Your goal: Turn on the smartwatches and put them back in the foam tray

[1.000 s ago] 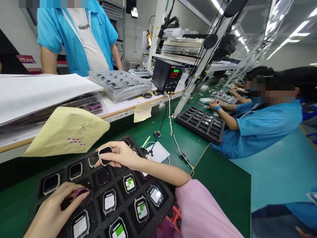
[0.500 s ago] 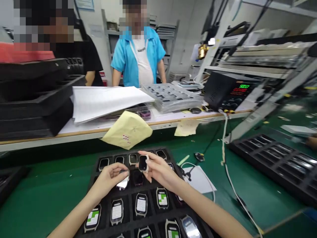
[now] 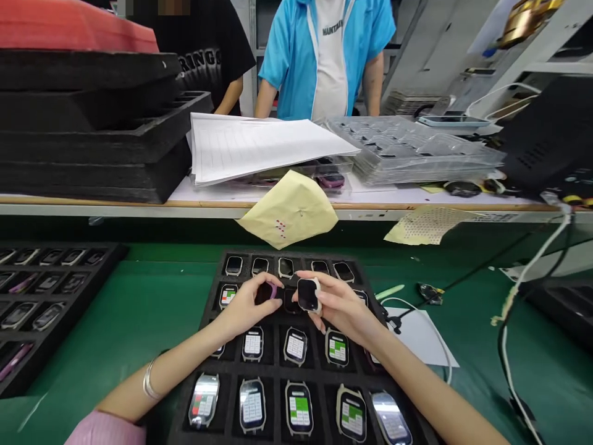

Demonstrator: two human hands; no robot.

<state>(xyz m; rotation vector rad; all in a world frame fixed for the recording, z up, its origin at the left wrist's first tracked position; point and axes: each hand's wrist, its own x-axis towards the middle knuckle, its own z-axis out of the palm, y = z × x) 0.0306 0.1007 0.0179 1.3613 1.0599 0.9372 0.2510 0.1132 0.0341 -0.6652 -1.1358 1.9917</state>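
A black foam tray (image 3: pixel 208 312) lies on the green bench in front of me, its pockets filled with several smartwatch bodies, some with lit screens. My left hand (image 3: pixel 244 311) is closed around a purple-edged watch body (image 3: pixel 267 291) over the tray's second row. My right hand (image 3: pixel 340 307) pinches a white-edged watch body (image 3: pixel 307 295) with a dark screen, held upright just above the tray. The two hands are close together near the tray's middle.
Another black tray (image 3: pixel 55 290) with watch bodies lies at the left. A shelf behind carries stacked black foam trays (image 3: pixel 92 136), a paper sheaf (image 3: pixel 259 145), a yellow envelope (image 3: pixel 290 213) and clear blister trays (image 3: pixel 407 151). Two people stand behind it. Cables (image 3: pixel 519 296) and white paper (image 3: pixel 419 337) lie right.
The view has swung left and down onto the tray. My left hand moved up the tray with the purple-edged body; my right hand keeps its watch body and has drawn toward the left hand.
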